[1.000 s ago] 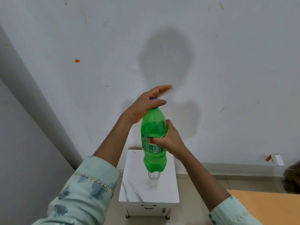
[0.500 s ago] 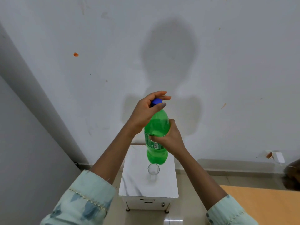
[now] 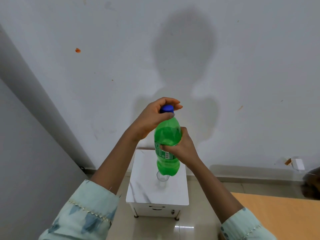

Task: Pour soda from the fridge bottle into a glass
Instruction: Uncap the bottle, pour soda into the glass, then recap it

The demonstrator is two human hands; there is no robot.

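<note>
From the head camera I see the green soda bottle (image 3: 167,135) held upright in the air above the small white marble-topped cabinet (image 3: 143,187), blue cap (image 3: 167,108) on. My right hand (image 3: 180,149) is wrapped around its labelled middle; my left hand (image 3: 152,118) curls its fingers over the cap. The clear glass (image 3: 162,177) stands on the cabinet, its upper part hidden behind the bottle's base. A dark shape at the right edge is cut off and unclear.
</note>
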